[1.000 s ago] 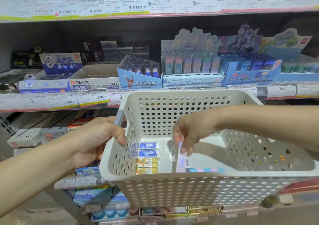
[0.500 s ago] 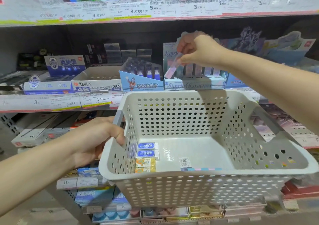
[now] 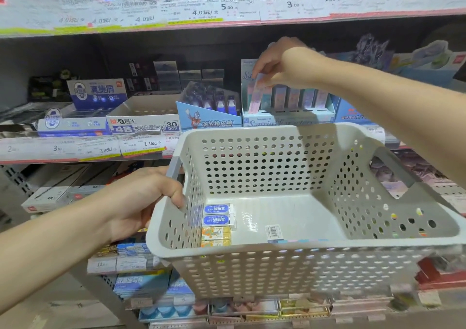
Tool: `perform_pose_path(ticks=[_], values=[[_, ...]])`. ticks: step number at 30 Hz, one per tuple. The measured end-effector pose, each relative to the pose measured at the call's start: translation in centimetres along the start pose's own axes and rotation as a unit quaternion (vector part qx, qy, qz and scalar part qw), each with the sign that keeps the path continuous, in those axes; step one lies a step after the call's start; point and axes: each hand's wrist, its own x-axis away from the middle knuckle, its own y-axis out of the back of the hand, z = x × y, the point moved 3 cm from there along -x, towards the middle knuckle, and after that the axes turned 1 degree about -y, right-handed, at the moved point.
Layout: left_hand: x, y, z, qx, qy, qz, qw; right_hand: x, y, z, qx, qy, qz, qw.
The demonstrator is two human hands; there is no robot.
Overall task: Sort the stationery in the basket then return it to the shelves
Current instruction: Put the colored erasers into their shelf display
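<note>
Head view: the left hand (image 3: 148, 197) has its grip closed around the grey handle (image 3: 174, 169) on the left wall of a pale perforated basket (image 3: 290, 265), fingers curled over the rim, holding the basket up in front of the shelves (image 3: 227, 21). Just right of that grip, on the basket floor against the left wall, lie two blue-and-white erasers (image 3: 219, 214) and, nearer the camera, two yellow-orange erasers (image 3: 215, 237), all four touching in a column. Farther right of them, near the front wall, lies a flat pastel packet with a barcode label (image 3: 273, 231), mostly hidden by the rim.

The right hand (image 3: 282, 63) reaches over the basket to the middle shelf, its grip pinching the top end of a slim pink eraser stick (image 3: 256, 94) between thumb and fingers. The stick hangs tilted below the grip, its lower end at the leftmost slot of a light-blue display box (image 3: 287, 119); whether it is seated in the slot cannot be told. To the right of the grip, similar pastel sticks (image 3: 300, 97) stand upright in the same box. Left of the grip sit a blue cartoon-printed eraser box (image 3: 209, 116) and an open "4B ERASER" carton (image 3: 146, 123).
</note>
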Motion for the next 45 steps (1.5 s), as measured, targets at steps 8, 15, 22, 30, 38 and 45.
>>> perform_pose_path(ticks=[8,15,22,30,38,45], values=[[-0.4,0.2,0.0,0.003,-0.007,0.007,1.000,-0.2,0.3,1.2,0.026,-0.006,0.018,0.999],[0.0,0.4,0.0,0.007,-0.009,0.003,1.000,-0.3,-1.2,2.3,0.073,0.059,0.048,0.994],[0.1,0.7,0.3,-0.003,-0.007,0.015,1.000,1.6,-2.7,1.0,0.012,0.005,0.009,1.000],[0.4,0.7,0.1,-0.003,-0.010,0.009,1.000,3.0,-3.4,0.9,0.037,-0.030,-0.007,0.999],[0.5,0.7,0.1,0.004,-0.013,0.009,1.000,3.0,-3.2,0.8,0.077,-0.019,0.049,0.996],[0.3,0.4,0.1,-0.016,-0.006,0.008,1.000,5.8,-2.6,3.3,0.027,0.090,-0.089,0.992]])
